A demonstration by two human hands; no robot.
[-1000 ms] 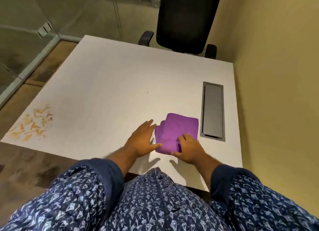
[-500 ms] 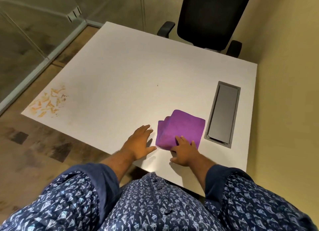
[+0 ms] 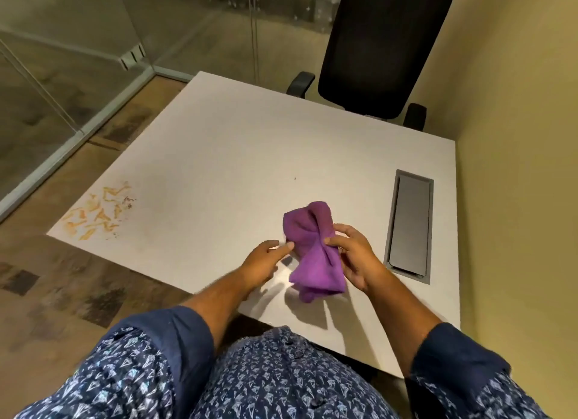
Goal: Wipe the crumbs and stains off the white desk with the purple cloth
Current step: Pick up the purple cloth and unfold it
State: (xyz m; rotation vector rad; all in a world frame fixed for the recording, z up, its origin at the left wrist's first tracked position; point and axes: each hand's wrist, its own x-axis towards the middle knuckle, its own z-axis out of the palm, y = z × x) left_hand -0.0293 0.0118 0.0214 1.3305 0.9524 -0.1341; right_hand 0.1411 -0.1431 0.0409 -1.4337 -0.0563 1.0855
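Cloth (image 3: pixel 312 249) bunched, lifted above near desk (image 3: pixel 237 156) edge. Right hand (image 3: pixel 355 256) pinches its middle, thumb against fingers. Left hand (image 3: pixel 266 260) just beside, fingers loosely extended. Crumbs (image 3: pixel 100 212) at far-left corner, well apart.

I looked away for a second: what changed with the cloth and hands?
The right hand has pinched the purple cloth and lifted it, bunched, off the white desk. The left hand came off it, open alongside. The orange crumbs remain unwiped.
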